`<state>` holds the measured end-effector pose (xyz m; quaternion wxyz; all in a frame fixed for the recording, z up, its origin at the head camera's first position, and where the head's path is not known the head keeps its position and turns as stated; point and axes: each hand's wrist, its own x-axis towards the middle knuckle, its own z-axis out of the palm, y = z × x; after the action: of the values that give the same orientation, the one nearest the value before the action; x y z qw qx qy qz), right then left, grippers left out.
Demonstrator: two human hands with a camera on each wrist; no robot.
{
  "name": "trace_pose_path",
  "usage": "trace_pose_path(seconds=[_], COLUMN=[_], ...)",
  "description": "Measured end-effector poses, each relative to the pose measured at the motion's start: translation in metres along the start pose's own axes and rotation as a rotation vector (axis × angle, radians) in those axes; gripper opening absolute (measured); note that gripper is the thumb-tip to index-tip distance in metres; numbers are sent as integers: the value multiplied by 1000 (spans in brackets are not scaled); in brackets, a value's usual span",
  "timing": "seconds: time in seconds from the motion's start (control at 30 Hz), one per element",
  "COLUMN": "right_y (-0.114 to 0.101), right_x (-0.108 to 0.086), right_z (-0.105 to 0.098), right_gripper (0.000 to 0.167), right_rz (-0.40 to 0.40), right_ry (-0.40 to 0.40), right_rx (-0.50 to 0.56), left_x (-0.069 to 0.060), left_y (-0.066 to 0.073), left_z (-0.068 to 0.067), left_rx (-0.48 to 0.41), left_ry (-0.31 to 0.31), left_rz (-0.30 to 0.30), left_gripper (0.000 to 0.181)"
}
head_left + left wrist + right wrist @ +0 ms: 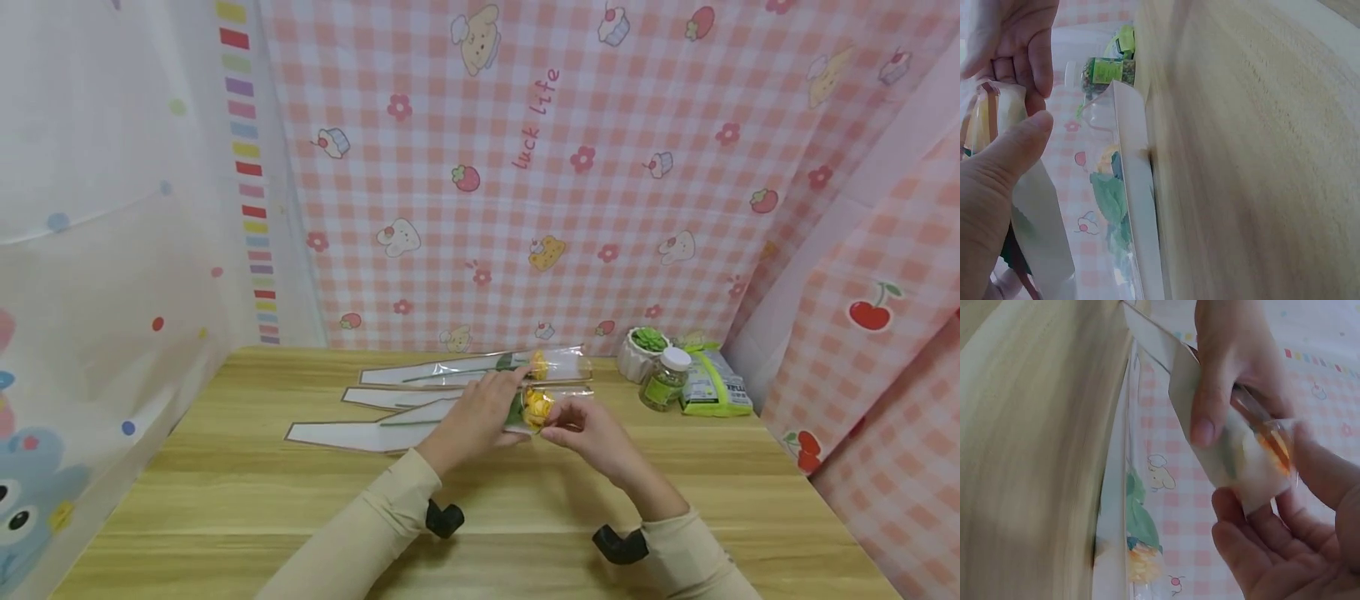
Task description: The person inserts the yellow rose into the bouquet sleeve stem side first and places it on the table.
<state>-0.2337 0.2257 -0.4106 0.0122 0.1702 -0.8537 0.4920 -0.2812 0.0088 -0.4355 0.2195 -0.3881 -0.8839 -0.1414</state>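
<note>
A yellow flower (537, 407) with green leaves lies inside a long white-backed clear sleeve (337, 433) with a brown edge, raised off the table in the wrist views. My left hand (483, 412) grips this sleeve around its middle, thumb across the white back (1041, 206). At the flower end, my right hand (596, 437) holds the sleeve's open edge between thumb and fingers (1229, 506). Behind them, a second sleeved yellow flower (538, 365) lies on the table. Between the two is another sleeve (367, 396), its flower mostly hidden by my left hand.
At the back right stand a white pot with a green succulent (649, 339), a white-lidded jar (666, 379) and a green-and-grey packet (714, 383). A pink checked cloth (525, 208) hangs behind the wooden table (525, 542). Each wrist carries a black mount (621, 545).
</note>
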Motion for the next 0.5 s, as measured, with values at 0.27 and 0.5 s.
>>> trace_pose_path(seconds=[0.27, 0.5], right_y=[7, 7], right_x=[1, 1], right_z=[1, -7], right_gripper=[10, 10], right_rz=[-63, -51], right_ry=[52, 109], right_rx=[-76, 29], left_x=[-5, -25], left_y=[-4, -25], left_z=[2, -1], left_rx=[30, -47], left_ry=[-88, -183], left_rz=[-72, -237], left_gripper=[112, 106])
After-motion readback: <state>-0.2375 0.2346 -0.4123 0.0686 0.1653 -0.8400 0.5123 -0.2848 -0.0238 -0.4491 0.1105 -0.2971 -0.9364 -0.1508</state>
